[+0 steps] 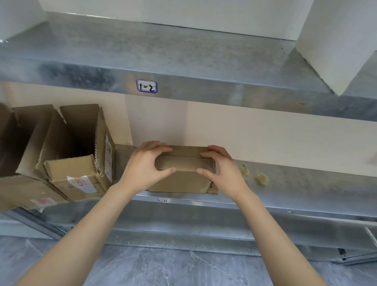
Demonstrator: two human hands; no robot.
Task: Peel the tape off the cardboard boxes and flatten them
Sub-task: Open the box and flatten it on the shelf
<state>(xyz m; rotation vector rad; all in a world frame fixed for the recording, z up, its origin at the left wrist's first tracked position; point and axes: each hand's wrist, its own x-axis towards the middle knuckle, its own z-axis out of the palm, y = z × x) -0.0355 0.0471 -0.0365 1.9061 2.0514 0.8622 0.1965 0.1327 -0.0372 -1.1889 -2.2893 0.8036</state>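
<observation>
At inspection, a small cardboard box stood on the lower metal shelf, near its front edge and about midway along, just right of a pile of opened boxes that leaned together at the left end. The left hand gripped the box's left end and the right hand its right end, each with fingers curled over the top and the thumb pressed to the near face. The box appeared closed, with a seam running along the top between the hands; no tape could be made out with certainty. The lower right corner looked frayed. Judged by its size and material, the box would be light and easy to lift, stiff at the folded edges but liable to buckle across its panels. A hold at the two ends was judged sound for carrying; peeling would likely start best at a seam end. Two pale scraps lay on the shelf to the right, apart from the box.
</observation>
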